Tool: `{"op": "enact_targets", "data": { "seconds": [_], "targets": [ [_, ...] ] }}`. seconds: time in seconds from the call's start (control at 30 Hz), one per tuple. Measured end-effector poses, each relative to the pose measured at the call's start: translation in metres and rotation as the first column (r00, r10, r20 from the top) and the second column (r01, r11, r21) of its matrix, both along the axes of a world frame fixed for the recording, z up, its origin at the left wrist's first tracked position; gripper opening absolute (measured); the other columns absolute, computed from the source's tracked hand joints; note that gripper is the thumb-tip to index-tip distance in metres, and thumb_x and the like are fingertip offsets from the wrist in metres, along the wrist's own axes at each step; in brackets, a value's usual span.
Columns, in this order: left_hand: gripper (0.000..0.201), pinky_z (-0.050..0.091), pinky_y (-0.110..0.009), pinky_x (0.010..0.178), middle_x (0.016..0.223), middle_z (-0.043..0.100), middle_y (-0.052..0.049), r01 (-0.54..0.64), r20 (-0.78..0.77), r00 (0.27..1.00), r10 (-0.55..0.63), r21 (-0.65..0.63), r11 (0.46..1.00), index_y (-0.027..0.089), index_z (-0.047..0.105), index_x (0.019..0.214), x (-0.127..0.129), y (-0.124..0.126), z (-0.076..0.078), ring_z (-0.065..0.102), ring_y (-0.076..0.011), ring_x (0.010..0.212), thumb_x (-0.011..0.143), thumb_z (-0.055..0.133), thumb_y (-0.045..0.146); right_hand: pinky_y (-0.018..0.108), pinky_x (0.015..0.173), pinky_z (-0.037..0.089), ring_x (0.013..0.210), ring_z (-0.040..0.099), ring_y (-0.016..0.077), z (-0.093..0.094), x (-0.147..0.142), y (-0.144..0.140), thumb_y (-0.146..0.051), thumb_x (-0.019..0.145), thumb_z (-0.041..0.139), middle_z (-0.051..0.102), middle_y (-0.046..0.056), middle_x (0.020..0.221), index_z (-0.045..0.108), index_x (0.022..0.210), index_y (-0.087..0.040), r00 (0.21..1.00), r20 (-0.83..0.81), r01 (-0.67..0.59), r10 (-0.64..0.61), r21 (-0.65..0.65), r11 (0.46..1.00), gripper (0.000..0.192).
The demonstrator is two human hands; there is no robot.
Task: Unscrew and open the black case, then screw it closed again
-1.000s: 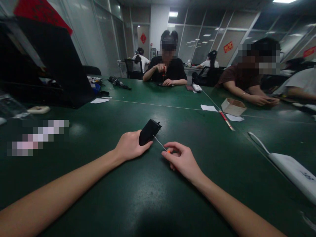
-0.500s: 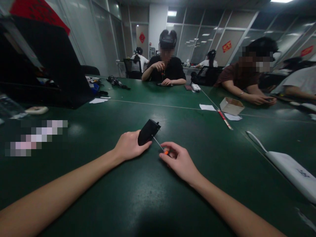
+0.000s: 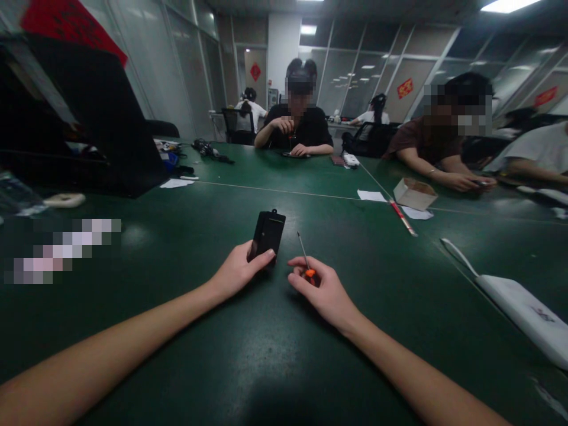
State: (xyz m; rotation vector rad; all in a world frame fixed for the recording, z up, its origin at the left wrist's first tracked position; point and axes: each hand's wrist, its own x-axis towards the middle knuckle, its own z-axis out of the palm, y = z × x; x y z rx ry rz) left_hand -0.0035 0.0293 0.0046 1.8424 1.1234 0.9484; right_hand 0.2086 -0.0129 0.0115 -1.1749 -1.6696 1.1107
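Note:
A flat black rectangular case [image 3: 269,232] with a small loop tab at its top end is gripped in my left hand [image 3: 242,266], thumb lying across its lower face. A thin slot line shows near its upper end; the part under my palm is hidden. To its right, my right hand [image 3: 326,290] curls around a screwdriver [image 3: 310,274] with an orange and dark handle. The screwdriver's thin metal shaft points up and slightly left, its tip apart from the case. Both hands are just above the green table [image 3: 266,355].
At right lies a white pouch-like box [image 3: 523,307] with a strap. Farther back are an open cardboard box [image 3: 415,194], a red-and-white stick [image 3: 403,218] and paper [image 3: 371,195]. A large black panel [image 3: 93,118] stands at left. A co-worker [image 3: 297,127] sits opposite, another [image 3: 439,142] at right.
The screwdriver tip has come away from the case, and its shaft has swung more upright. My left hand has turned the case so its flat face shows.

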Motion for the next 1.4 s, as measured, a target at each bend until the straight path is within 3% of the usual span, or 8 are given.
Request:
{"op": "enact_targets", "data": {
  "seconds": [0.2,0.43,0.7,0.93,1.07,1.13,1.23,1.4],
  "targets": [
    [0.051,0.048,-0.040,0.096,0.120,0.065,-0.012,0.262,-0.101,0.963,-0.251,0.121,0.958,0.018,0.058,0.120,0.008,-0.014,0.000,0.061,-0.0272,0.107,0.086,0.059,0.056,0.028,0.064,0.042,0.067,0.053,0.0156,-0.006,0.001,0.000,-0.040,0.080,0.074,0.063,0.000,0.079,0.066,0.099,-0.019,0.999,0.029,-0.036,0.036,0.020,0.999,0.031],
    [0.053,0.042,-0.044,0.105,0.133,0.057,-0.014,0.338,-0.187,0.933,-0.307,0.168,0.926,0.019,0.051,0.131,0.006,-0.013,0.000,0.054,-0.0284,0.121,0.091,0.052,0.054,0.028,0.068,0.042,0.073,0.053,0.0159,-0.008,0.000,-0.001,-0.038,0.085,0.070,0.061,0.000,0.085,0.062,0.103,-0.019,0.999,0.007,-0.052,0.052,0.064,0.997,0.027],
    [0.082,0.044,-0.042,0.104,0.142,0.050,-0.016,0.163,0.086,0.981,-0.173,0.108,0.981,0.023,0.024,0.149,0.002,-0.009,-0.005,0.050,-0.0278,0.131,0.082,0.070,0.036,0.025,0.065,0.039,0.069,0.051,0.0137,-0.003,-0.001,0.000,-0.040,0.089,0.062,0.054,-0.003,0.074,0.055,0.085,-0.020,0.999,-0.004,-0.039,0.040,0.042,0.998,0.021],
    [0.029,0.045,-0.039,0.098,0.114,0.065,-0.009,0.256,-0.211,0.960,-0.186,0.381,0.889,0.021,0.064,0.111,-0.002,-0.009,0.001,0.060,-0.0232,0.110,0.085,0.067,0.033,0.028,0.066,0.042,0.071,0.057,0.0168,-0.002,0.003,0.005,-0.042,0.087,0.063,0.064,0.001,0.076,0.066,0.083,-0.018,0.978,0.187,0.076,-0.097,0.118,0.990,0.025],
    [0.034,0.045,-0.040,0.092,0.108,0.066,-0.009,0.295,-0.324,0.936,-0.141,0.495,0.818,0.019,0.065,0.112,-0.004,-0.008,0.000,0.061,-0.0232,0.102,0.084,0.068,0.039,0.030,0.056,0.045,0.060,0.057,0.0166,-0.013,0.013,0.021,-0.046,0.094,0.046,0.068,0.006,0.090,0.065,0.112,-0.017,0.966,0.075,0.245,-0.249,0.065,0.967,0.040],
    [0.042,0.046,-0.040,0.088,0.104,0.065,-0.009,0.313,-0.376,0.920,-0.115,0.522,0.793,0.019,0.066,0.113,-0.005,-0.007,-0.001,0.061,-0.0235,0.097,0.081,0.071,0.046,0.034,0.062,0.052,0.067,0.062,0.0181,-0.017,0.017,0.026,-0.041,0.092,0.048,0.067,0.011,0.111,0.060,0.125,-0.016,0.958,0.078,0.267,-0.278,0.125,0.956,0.043],
    [0.041,0.047,-0.040,0.085,0.102,0.063,-0.010,0.278,-0.397,0.916,-0.056,0.527,0.803,0.017,0.068,0.110,-0.004,-0.007,-0.001,0.060,-0.0237,0.094,0.083,0.068,0.049,0.042,0.095,0.050,0.108,0.063,0.0259,-0.018,0.019,0.025,-0.029,0.087,0.055,0.052,0.014,0.139,0.059,0.127,-0.017,0.938,0.235,0.161,-0.254,0.355,0.921,0.042],
    [0.037,0.049,-0.039,0.090,0.109,0.063,-0.010,0.185,-0.349,0.937,-0.003,0.490,0.852,0.017,0.066,0.112,-0.003,-0.006,-0.002,0.059,-0.0239,0.102,0.087,0.065,0.044,0.046,0.108,0.042,0.131,0.048,0.0309,-0.014,0.023,0.019,-0.025,0.089,0.056,0.044,0.016,0.147,0.062,0.121,-0.015,0.811,0.516,-0.024,-0.277,0.502,0.865,0.034]
  ]
}}
